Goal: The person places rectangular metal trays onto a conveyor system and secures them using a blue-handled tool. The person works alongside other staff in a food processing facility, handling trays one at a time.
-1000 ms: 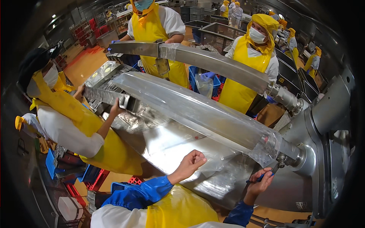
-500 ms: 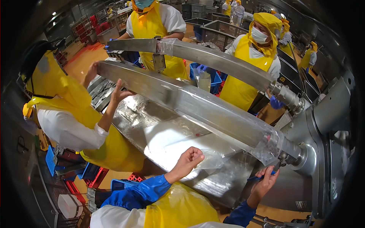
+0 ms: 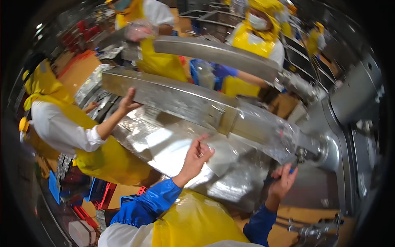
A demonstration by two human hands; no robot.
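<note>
**Steel bar swung lower, hands at the foil**

Since the earlier frame the long flat stainless-steel bar [image 3: 173, 96] has come down and tilted, now close above the crinkled silver foil sheet [image 3: 173, 144]; the co-worker's hand [image 3: 128, 103] has shifted onto the bar's front face. Left hand [image 3: 197, 154] rests on the foil sheet just under the bar, fingers loosely curled, grip narrow, holding nothing clearly. Right hand [image 3: 284, 181] sits at the bar's wrapped end beside the grey machine hub [image 3: 329, 150], grip closed on a small dark-blue object [image 3: 290, 170], too small to identify. Clear plastic wrap [image 3: 267, 131] covers the bar's right portion. Second curved steel bar [image 3: 218, 51] lies behind.
</note>
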